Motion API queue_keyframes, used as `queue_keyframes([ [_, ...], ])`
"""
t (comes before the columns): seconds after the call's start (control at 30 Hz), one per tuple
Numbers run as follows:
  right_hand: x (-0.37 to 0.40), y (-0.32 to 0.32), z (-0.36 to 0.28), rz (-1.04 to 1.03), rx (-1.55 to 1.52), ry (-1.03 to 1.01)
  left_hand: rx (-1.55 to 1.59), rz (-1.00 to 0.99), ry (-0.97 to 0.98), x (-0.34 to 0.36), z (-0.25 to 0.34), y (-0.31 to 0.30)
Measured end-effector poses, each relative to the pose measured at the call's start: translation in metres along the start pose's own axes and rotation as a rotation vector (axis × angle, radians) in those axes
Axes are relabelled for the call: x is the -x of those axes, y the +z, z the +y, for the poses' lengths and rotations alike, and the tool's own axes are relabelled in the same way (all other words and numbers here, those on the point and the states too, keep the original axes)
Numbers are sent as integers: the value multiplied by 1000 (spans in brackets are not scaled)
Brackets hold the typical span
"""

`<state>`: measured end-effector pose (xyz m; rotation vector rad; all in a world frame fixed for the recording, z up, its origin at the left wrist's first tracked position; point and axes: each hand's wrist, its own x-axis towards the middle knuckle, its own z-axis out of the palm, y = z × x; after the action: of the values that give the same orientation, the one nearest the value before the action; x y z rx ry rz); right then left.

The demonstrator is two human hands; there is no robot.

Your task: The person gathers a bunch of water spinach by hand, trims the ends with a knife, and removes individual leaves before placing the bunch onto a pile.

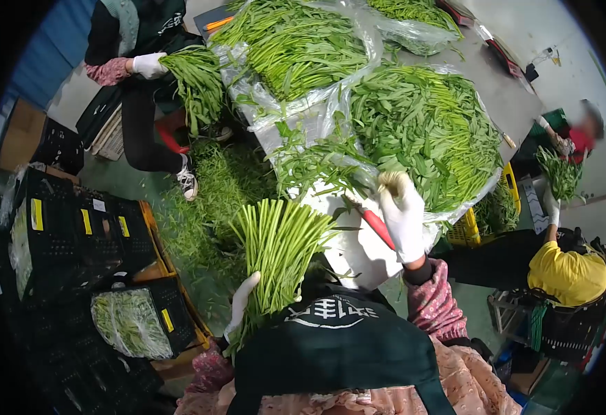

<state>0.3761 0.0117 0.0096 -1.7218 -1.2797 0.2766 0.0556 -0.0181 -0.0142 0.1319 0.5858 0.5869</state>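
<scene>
A thick bunch of water spinach (pixel 278 242) stands upright in front of my apron, cut stem ends up. My left hand (pixel 243 304), in a white glove, is wrapped round its left side; the leafy end is partly hidden low by the apron. Over the table edge is my right hand (pixel 403 216), also white-gloved, its fingers curled together near the leaves; I cannot tell what is in them. A red-handled knife (pixel 377 228) lies on the white surface (pixel 348 252) just left of that hand. Loose leafy stems (pixel 317 162) are scattered beyond it.
Large heaps of water spinach (pixel 424 131) lie on plastic sheeting across the table. Trimmings (pixel 213 194) cover the floor at left, near stacked black crates (pixel 74 221). A person (pixel 143 66) holds greens at upper left. Another, in a yellow top (pixel 569 273), sits at right.
</scene>
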Motion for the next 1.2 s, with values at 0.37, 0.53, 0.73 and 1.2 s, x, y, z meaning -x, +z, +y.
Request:
queue_keyframes([
  [0.37, 69, 66, -51, -679, -261, 373, 190, -153, 75, 13, 14, -41],
  [0.53, 61, 98, -15, -731, -789, 683, 47, -189, 53, 12, 20, -44],
  [0.73, -20, 70, -26, -228, -776, 598, -138, -95, 0, 17, 32, -26],
  [1.2, -39, 44, -125, -1465, 168, -686, -1662, -618, -294, -26, 67, 60],
])
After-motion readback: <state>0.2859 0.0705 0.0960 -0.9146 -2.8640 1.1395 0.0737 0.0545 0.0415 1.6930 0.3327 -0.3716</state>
